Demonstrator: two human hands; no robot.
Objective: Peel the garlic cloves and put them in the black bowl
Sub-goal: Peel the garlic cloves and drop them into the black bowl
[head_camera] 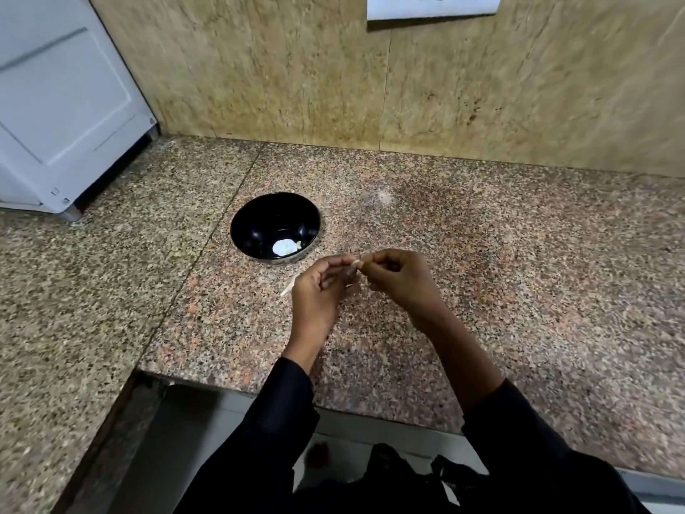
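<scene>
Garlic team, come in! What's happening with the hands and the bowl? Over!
Left hand and right hand both pinching a small garlic clove between them. One white piece already in the black bowl. Nothing blocking the bowl.

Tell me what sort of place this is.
Most likely a home kitchen: a speckled granite counter against a stone-tiled wall, a white appliance at its left end, and a black bowl holding peeled garlic.

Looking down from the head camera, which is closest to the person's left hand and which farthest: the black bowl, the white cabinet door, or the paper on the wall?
From the left hand:
1. Black bowl, just beyond it on the counter, slightly left.
2. White cabinet door, far left, behind the counter's corner.
3. Paper on the wall, top right, highest up.
</scene>
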